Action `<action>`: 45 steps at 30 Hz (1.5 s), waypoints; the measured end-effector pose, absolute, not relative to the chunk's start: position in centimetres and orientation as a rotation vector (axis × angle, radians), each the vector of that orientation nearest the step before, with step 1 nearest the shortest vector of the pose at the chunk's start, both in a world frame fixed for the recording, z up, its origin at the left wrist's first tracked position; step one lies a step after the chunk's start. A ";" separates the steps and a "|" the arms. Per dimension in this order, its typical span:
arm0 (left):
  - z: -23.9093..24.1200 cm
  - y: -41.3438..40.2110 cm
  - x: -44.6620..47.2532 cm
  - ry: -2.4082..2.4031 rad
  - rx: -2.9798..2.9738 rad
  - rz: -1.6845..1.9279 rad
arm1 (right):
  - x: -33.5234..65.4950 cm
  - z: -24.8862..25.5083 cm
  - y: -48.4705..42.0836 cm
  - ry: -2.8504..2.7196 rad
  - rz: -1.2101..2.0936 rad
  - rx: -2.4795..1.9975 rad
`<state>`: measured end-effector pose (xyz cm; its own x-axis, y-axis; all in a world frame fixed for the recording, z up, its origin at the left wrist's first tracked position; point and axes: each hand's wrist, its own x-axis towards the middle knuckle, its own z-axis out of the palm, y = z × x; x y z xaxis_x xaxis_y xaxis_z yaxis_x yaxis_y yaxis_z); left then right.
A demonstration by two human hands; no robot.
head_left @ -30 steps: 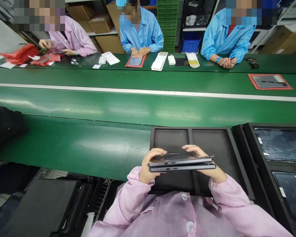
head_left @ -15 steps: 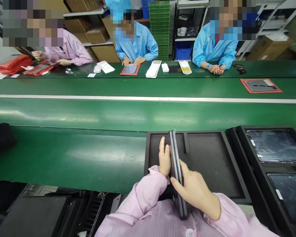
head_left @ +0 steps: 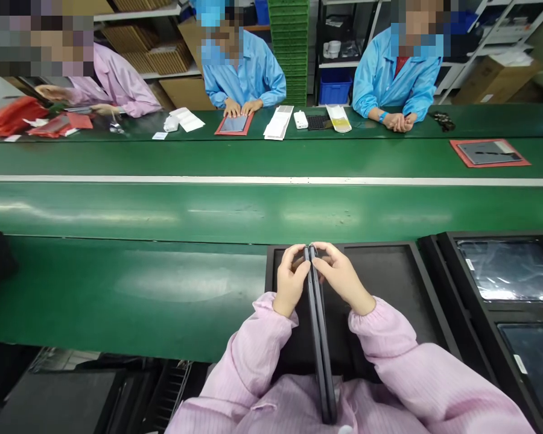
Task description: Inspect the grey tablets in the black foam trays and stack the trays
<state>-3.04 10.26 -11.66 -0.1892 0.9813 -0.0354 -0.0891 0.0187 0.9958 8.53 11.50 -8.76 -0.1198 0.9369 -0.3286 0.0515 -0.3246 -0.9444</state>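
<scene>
Two thin dark tablets (head_left: 317, 328) stand on edge side by side in front of my chest, seen edge-on with their long sides running toward me. At the far end, my left hand (head_left: 292, 278) pinches the left tablet between thumb and fingers. My right hand (head_left: 340, 274) grips the right one the same way, close beside the left hand. The tablets touch or nearly touch along their length; their screens are turned out of sight. Beneath them lies a black tray (head_left: 389, 283) with raised edges and shallow compartments.
To the right, stacked black trays (head_left: 475, 313) hold film-covered tablets (head_left: 509, 271). A white strip (head_left: 253, 179) crosses the green bench (head_left: 185, 265). Across it sit several co-workers; a tablet on a red pouch (head_left: 489, 153) lies far right. Black items (head_left: 58, 398) stand below, at left.
Both hands have moved to the tablets' far end; the right hand went forward from their near side. The flat palms have become pinching grips. The tablet pair now stands lower in view.
</scene>
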 end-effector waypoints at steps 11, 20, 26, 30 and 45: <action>-10.0 11.0 -4.1 1.231 1.108 1.204 | 8.8 -8.5 11.5 -1.068 1.693 -1.293; -10.1 11.0 -4.4 1.248 1.128 1.203 | 8.9 -8.4 11.8 -1.111 1.707 -1.284; -10.2 10.8 -4.4 1.244 1.141 1.198 | 8.9 -8.5 11.8 -1.123 1.729 -1.270; -10.4 10.7 -4.8 1.132 1.108 1.163 | 9.3 -8.6 11.5 -1.141 1.778 -1.217; -11.1 10.1 -5.5 0.933 1.157 1.071 | 10.5 -8.7 11.3 -1.313 1.832 -1.155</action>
<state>-5.53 10.05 -11.12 0.2432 0.9696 -0.0277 -0.1600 0.0682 0.9848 10.45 11.31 -8.69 -0.4417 0.8441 -0.3041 0.0164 -0.3313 -0.9434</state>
